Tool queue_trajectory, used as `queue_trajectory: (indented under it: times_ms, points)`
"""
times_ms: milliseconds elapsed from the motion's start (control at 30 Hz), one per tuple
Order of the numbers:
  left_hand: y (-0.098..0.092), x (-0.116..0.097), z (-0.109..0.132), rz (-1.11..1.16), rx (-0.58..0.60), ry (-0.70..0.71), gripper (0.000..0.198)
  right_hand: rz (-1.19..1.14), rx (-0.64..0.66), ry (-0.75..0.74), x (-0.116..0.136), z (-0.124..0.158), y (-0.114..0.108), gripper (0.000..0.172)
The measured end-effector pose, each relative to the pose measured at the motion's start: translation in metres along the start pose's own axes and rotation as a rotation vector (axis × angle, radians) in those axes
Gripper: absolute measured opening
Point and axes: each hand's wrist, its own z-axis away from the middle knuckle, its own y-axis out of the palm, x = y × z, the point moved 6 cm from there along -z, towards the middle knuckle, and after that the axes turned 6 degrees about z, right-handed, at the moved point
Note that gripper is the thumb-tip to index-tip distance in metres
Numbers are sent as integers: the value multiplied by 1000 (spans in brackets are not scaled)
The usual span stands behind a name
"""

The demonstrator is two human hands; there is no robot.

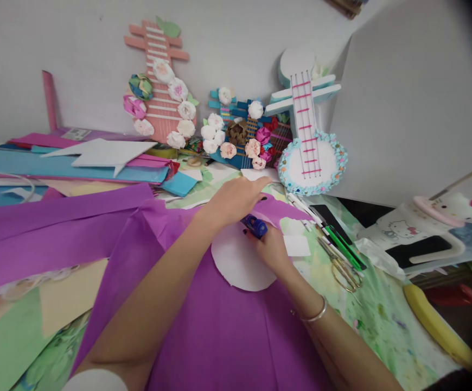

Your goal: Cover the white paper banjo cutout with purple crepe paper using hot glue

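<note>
Purple paper (219,326), frame centre: left hand (236,201) flat on it; right hand (270,247) grips blue tool (254,225) over white disc (234,260). Firm pressure should prevent slipping.

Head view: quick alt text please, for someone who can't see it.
The right hand holds a blue tool at the edge of a white disc on purple paper, which the left hand presses down. Paper guitars lean behind.

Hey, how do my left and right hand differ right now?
The left hand lies stretched flat on the purple paper; the right hand curls around a blue tool. The right hand's wrist wears a bangle; the left hand's is bare. Both sit by the white disc.
</note>
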Motion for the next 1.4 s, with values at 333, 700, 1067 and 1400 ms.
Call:
queue_trajectory:
  times_ms: [333,700,1067,1400]
  points:
    - [1,4,0,62,31,-7,37,-29,76,-147,24,20,-3,13]
    - [-2,1,2,129,79,-20,39,-297,46,-109,-11,72,-31,14]
    - [4,-5,5,109,115,47,29,-326,-391,344,-106,106,-72,21]
    - [60,-48,62,-168,392,128,27,-87,-266,447,-145,63,-60,27]
